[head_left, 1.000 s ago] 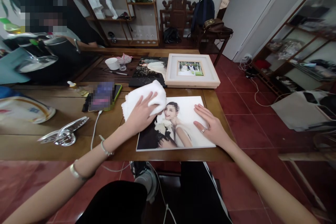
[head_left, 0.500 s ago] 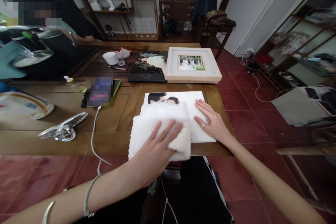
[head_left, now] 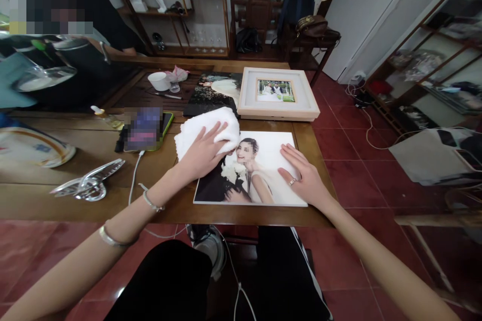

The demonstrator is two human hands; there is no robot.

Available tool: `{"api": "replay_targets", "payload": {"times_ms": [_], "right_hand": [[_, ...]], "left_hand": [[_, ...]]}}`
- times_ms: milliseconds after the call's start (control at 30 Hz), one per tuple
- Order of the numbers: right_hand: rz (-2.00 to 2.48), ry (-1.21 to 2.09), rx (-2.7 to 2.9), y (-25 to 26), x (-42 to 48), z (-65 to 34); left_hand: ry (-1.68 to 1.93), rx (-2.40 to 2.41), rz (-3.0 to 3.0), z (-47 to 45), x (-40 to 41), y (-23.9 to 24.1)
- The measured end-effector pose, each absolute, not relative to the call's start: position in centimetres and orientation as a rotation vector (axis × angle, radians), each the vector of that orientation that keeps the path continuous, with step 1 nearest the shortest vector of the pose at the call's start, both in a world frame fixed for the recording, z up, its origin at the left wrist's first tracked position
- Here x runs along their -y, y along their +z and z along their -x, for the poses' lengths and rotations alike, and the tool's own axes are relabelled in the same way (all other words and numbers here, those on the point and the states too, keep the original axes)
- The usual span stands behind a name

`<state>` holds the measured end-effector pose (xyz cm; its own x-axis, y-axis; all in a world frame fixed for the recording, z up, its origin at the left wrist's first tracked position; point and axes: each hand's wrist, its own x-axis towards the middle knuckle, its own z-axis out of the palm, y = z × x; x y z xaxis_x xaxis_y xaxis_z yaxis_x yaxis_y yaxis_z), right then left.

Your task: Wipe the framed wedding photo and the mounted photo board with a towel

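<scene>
We rest our left hand (head_left: 203,154) on the cloth (head_left: 201,128), fingers spread; the cloth covers the far left corner of the print (head_left: 259,180). The print lies flat near the front edge of the table (head_left: 244,214). Our right hand (head_left: 304,175), fingers slightly parted, touches its right side.

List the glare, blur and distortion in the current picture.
Head view, right edge: the shelves lean and blur, stretched as by a wide lens; head view, lower left: a white glint on the red floor; head view, left: the silver clip has bright highlights; head view, middle: the white towel is bright, while the left hand on it looks fairly sharp.
</scene>
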<state>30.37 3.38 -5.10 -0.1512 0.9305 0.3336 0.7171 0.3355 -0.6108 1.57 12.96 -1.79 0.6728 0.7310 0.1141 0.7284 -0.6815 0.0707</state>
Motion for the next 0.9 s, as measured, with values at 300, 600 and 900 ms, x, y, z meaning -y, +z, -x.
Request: {"api": "replay_targets", "payload": {"times_ms": [300,600,900], "right_hand": [[1.451,0.411,1.94,-5.0,-3.2,-30.4],[1.431,0.404,1.943,-5.1,-3.3,-30.5],[1.418,0.43,1.929,-5.0,-3.3,-30.5]], "left_hand": [[0.15,-0.926,-2.985,-3.6,-5.4,-1.5],[0.197,-1.001,-2.906,-3.0,-7.7,-1.3],[0.214,-1.269,-2.903,-1.5,-10.4,-1.7]]}}
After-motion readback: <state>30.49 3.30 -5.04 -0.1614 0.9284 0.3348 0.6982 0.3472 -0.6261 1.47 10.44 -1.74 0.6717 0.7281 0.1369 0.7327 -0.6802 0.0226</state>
